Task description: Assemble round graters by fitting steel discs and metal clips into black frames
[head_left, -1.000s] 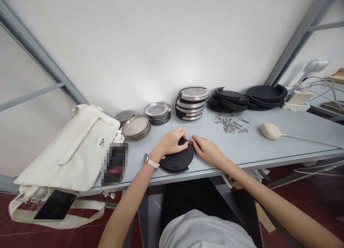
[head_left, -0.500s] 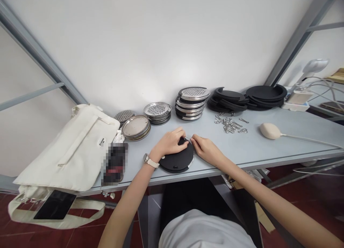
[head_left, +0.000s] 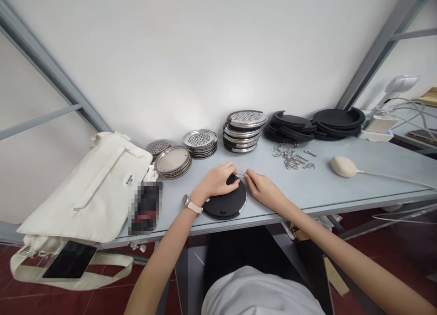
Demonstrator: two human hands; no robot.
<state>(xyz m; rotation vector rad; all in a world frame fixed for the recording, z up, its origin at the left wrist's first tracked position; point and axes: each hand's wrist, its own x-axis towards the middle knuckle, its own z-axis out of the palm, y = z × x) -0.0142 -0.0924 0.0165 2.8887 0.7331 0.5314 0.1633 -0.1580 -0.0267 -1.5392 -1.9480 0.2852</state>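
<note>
A black round holder [head_left: 225, 205] with a silver metal edge lies flat at the front of the table. My left hand [head_left: 218, 183] is closed on its far edge, thumb on top and fingers curled over the rim. From the right, my right hand [head_left: 264, 190] pinches a thin metal wire piece [head_left: 241, 175] that reaches to the holder's far right edge by my left fingertips. My fingers hide most of the wire piece, and I cannot tell whether it is hooked into the holder. Small metal clips [head_left: 293, 159] lie in a loose pile beyond my right hand.
Along the wall stand perforated grater discs [head_left: 200, 139], plain metal discs [head_left: 172, 161], holders fitted with graters [head_left: 244, 130] and black holders [head_left: 290, 126]. A white bag [head_left: 88, 192] and blurred dark object [head_left: 146, 208] are left; a beige corded device [head_left: 343, 166] is right.
My right hand has shifted very slightly to the right, and a little more of the wire piece shows between my hands. My left hand and the holder stay in place.
</note>
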